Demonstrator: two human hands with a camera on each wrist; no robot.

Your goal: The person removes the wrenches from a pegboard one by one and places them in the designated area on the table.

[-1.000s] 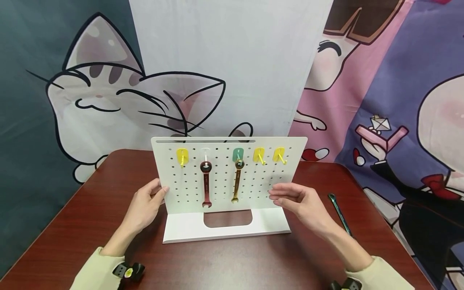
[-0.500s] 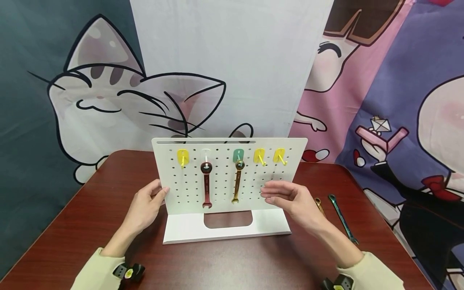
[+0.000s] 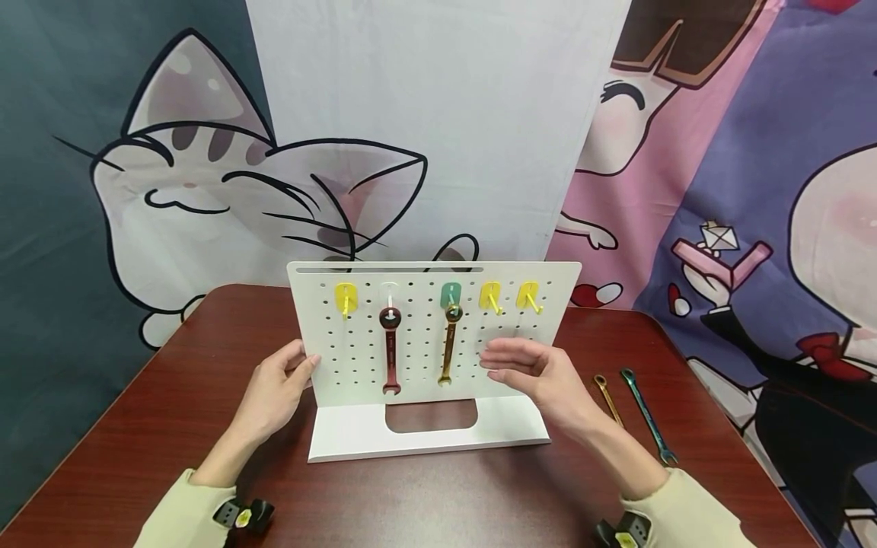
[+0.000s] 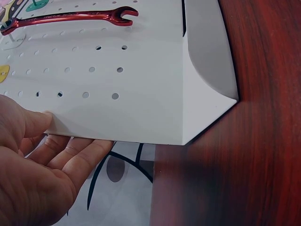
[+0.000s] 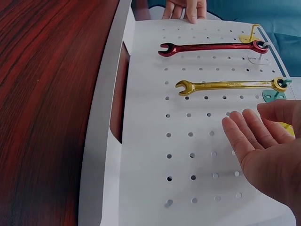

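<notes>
A white pegboard stand [image 3: 363, 342] is upright on the table. My left hand [image 3: 274, 392] grips its left edge; in the left wrist view the thumb is on the front face and the fingers are behind. A red combination wrench [image 3: 390, 350] hangs from a clear hook [image 3: 389, 291], and a gold wrench [image 3: 448, 346] from a green hook [image 3: 450, 292]. My right hand [image 3: 541, 377] holds nothing, its fingers extended before the board's right half. In the right wrist view, those fingertips [image 5: 230, 125] are beside the hanging gold wrench [image 5: 225, 85].
Yellow hooks with nothing on them are at the board's left [image 3: 346, 298] and right [image 3: 528, 297]. Right of the board, a second gold wrench [image 3: 607, 397] and a teal wrench [image 3: 647, 415] lie on the brown table [image 3: 438, 502]. A printed cloth [image 3: 438, 114] hangs behind.
My right hand has moved left across the front of the board, uncovering the gold wrench on the table. The left hand and the hanging wrenches keep their places.
</notes>
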